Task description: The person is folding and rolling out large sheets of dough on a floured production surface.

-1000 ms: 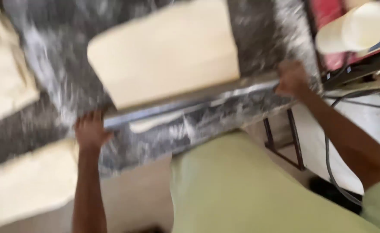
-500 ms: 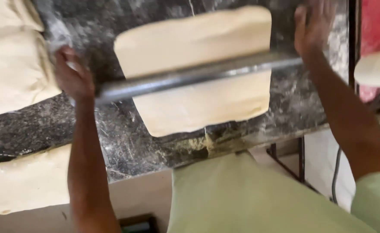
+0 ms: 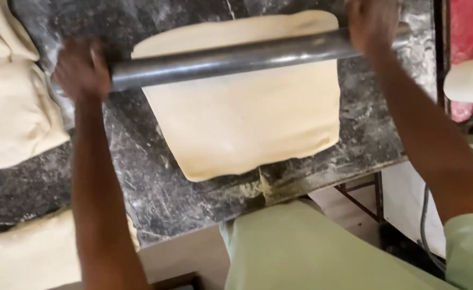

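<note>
My left hand (image 3: 81, 70) and right hand (image 3: 372, 26), each clenched on an end of the long grey metal rolling pipe (image 3: 231, 58), have pushed it from the near edge of the dark floured stone counter (image 3: 156, 188) up across the pale rectangular dough slab (image 3: 247, 118), which now lies flatter and wider.

A dark, flour-dusted stone counter (image 3: 156, 182) carried the work. A flat, roughly square sheet of pale dough (image 3: 247, 123) lay on its middle, reaching near the front edge, and more dough pieces (image 3: 11, 107) lay along its left side.
</note>
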